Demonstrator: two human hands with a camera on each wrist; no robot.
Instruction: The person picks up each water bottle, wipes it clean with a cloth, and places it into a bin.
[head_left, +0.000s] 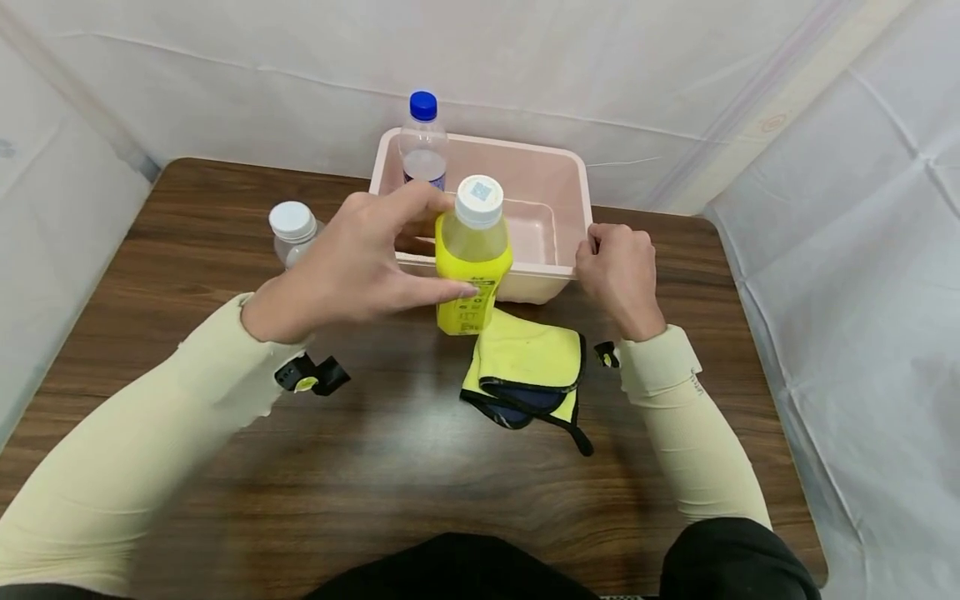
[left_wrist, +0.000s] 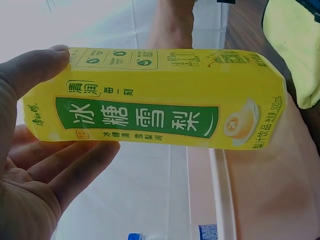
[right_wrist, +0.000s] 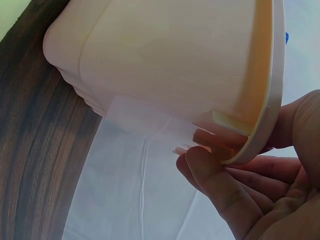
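From over here at the person's right wrist, I see the right hand (right_wrist: 280, 215) holding a pale pink bin (right_wrist: 165, 60) by its rim (right_wrist: 278, 60), right where the edge bends round a corner, with the fingers (right_wrist: 215, 185) curled about it. The bin's smooth outer wall fills much of the upper part. Dark, streaky wood of the table (right_wrist: 30, 125) runs down the left, and a creased white sheet (right_wrist: 125, 190) lies beyond. A yellow-green patch (right_wrist: 9, 15) pokes into the top left corner; a tiny blue bit (right_wrist: 287, 38) peeks past the rim.
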